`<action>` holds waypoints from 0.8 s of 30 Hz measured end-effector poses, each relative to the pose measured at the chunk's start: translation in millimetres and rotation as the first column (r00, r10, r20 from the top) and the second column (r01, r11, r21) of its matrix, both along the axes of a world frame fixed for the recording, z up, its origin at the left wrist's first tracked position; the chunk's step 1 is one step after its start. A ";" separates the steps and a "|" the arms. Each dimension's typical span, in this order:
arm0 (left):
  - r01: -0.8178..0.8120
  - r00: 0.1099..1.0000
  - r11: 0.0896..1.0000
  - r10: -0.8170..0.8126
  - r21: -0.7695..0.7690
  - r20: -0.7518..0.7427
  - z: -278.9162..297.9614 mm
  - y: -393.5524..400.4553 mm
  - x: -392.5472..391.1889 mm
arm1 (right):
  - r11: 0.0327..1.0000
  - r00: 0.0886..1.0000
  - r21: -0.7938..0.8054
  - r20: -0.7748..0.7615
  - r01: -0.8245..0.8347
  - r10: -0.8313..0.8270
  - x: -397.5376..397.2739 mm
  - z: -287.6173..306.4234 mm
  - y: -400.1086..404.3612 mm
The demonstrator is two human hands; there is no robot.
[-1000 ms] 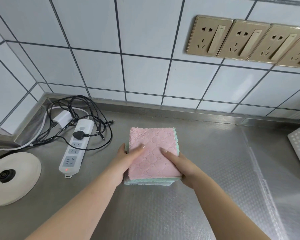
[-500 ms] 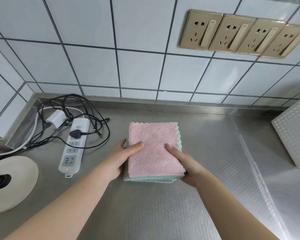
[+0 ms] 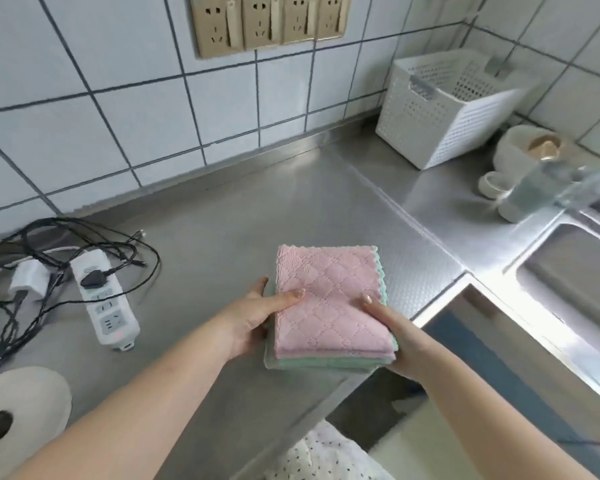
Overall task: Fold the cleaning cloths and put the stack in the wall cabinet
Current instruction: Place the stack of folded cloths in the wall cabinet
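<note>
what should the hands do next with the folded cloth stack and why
Probably lift the stack of folded cloths and carry it up toward the wall cabinet, which is out of view. The folding looks done: pink cloth on top, green layers beneath, edges roughly squared. The left hand and right hand already grip opposite sides, thumbs on top, so no regrasp seems needed.

Steel counter [image 3: 243,216] bears power strip [image 3: 106,299], white basket [image 3: 440,109], cups [image 3: 520,157].
</note>
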State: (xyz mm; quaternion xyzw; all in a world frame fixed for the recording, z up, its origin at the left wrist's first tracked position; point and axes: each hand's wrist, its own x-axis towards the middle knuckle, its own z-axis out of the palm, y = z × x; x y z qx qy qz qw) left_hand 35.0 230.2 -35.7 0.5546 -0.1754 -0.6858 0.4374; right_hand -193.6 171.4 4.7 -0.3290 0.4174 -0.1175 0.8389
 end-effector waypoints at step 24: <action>0.900 0.307 0.275 -0.951 -0.340 0.042 64.6 162.1 -435.7 | 0.310 0.316 -0.301 -0.029 0.902 -0.948 -349.0 62.2 397.5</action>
